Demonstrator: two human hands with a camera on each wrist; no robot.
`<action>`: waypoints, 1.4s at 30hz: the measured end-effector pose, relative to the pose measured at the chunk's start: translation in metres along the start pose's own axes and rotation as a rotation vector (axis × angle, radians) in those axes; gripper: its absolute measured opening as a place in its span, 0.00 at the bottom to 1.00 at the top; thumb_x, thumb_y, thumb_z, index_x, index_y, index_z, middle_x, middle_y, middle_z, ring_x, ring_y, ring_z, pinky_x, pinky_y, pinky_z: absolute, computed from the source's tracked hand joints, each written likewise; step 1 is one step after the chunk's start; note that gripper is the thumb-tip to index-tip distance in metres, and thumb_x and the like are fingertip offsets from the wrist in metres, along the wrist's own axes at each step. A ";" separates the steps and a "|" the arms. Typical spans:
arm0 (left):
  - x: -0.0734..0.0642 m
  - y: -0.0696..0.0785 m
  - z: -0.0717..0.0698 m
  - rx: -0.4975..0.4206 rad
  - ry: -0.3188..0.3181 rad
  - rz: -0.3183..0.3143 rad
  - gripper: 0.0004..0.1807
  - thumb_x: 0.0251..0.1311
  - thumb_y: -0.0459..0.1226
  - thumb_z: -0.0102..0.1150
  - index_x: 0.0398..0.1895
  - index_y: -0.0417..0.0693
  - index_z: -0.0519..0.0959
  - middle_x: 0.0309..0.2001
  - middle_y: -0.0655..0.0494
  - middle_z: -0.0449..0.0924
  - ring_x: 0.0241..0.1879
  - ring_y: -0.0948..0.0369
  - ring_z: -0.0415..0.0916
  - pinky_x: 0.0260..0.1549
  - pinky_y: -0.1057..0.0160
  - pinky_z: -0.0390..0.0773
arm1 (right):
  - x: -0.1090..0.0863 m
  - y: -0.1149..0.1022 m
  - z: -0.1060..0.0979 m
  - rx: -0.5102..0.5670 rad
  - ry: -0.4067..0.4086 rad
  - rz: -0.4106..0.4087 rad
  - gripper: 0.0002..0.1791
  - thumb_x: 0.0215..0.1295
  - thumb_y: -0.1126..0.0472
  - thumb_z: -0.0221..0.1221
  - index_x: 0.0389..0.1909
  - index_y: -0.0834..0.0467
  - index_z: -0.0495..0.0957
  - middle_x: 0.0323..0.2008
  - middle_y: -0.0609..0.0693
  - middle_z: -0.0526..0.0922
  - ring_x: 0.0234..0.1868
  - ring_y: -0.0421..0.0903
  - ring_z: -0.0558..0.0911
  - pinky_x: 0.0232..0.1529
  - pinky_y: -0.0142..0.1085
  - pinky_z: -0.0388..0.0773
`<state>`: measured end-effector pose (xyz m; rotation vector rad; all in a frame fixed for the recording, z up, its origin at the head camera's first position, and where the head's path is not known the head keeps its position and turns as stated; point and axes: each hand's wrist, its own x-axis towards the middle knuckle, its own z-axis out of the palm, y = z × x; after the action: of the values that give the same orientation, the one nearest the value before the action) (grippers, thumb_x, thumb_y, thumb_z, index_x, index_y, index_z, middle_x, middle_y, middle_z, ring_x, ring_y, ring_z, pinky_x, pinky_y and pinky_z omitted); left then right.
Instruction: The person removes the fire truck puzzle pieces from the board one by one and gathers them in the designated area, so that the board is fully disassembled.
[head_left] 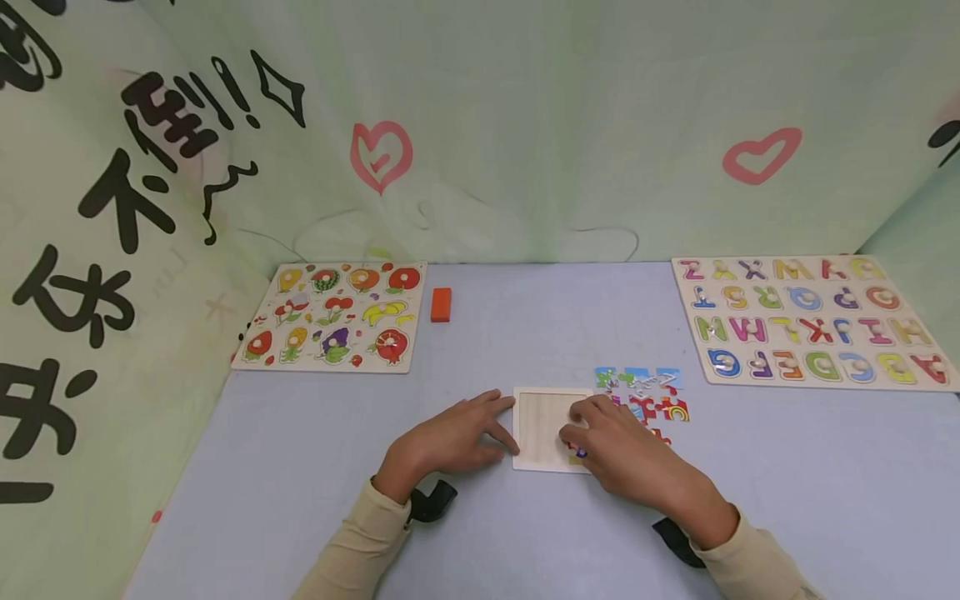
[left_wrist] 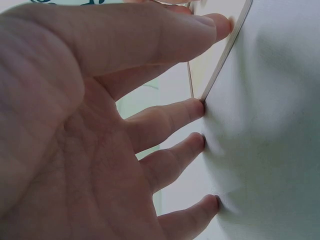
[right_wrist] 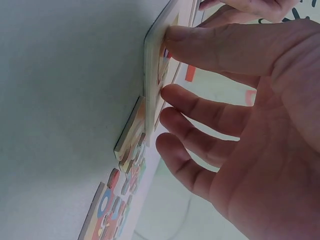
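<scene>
A shallow wooden puzzle tray lies flat on the table, its bare base showing on the left. My left hand is at the tray's left edge, fingers spread, with a fingertip and the thumb touching the rim. Over the tray's right side is my right hand, palm down. Its thumb presses a small colourful puzzle piece in the near right corner, largely hidden by the hand. The other fingers of that hand are slightly bent, their tips by the tray's edge. Several loose puzzle pieces lie right of the tray, partly covered by the right hand.
A fruit puzzle board lies at the back left, with an orange block beside it. At the back right is a letter puzzle board. A pale curtain with drawn hearts and writing hangs behind the table.
</scene>
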<state>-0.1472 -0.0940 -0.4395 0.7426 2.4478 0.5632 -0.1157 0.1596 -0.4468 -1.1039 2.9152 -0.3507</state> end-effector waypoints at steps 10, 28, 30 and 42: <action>0.000 0.001 0.000 -0.006 0.001 -0.013 0.10 0.66 0.35 0.66 0.46 0.57 0.91 0.76 0.54 0.64 0.78 0.53 0.51 0.73 0.48 0.61 | 0.001 0.001 -0.004 0.050 -0.061 0.026 0.20 0.53 0.65 0.76 0.48 0.56 0.84 0.40 0.50 0.79 0.41 0.47 0.74 0.41 0.40 0.82; 0.000 0.002 -0.001 -0.015 -0.004 -0.015 0.10 0.66 0.35 0.66 0.46 0.56 0.91 0.76 0.53 0.64 0.78 0.53 0.51 0.73 0.47 0.60 | -0.001 0.011 -0.019 0.257 -0.109 0.072 0.13 0.64 0.67 0.68 0.39 0.50 0.75 0.28 0.39 0.72 0.27 0.36 0.70 0.26 0.30 0.68; 0.000 0.002 0.000 -0.022 0.002 -0.011 0.10 0.66 0.34 0.66 0.46 0.55 0.91 0.75 0.52 0.65 0.78 0.52 0.51 0.73 0.47 0.60 | -0.004 0.020 -0.029 0.279 -0.077 0.097 0.12 0.65 0.69 0.66 0.37 0.50 0.75 0.28 0.37 0.72 0.28 0.36 0.70 0.28 0.31 0.68; -0.001 0.003 0.000 -0.035 0.008 -0.013 0.09 0.65 0.34 0.67 0.45 0.54 0.91 0.75 0.51 0.65 0.78 0.52 0.52 0.72 0.47 0.62 | -0.038 0.079 -0.073 0.297 -0.107 0.311 0.11 0.63 0.71 0.67 0.39 0.55 0.77 0.30 0.44 0.79 0.30 0.42 0.74 0.26 0.33 0.72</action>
<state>-0.1454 -0.0927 -0.4378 0.7107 2.4422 0.6037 -0.1449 0.2568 -0.3955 -0.6003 2.7586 -0.6629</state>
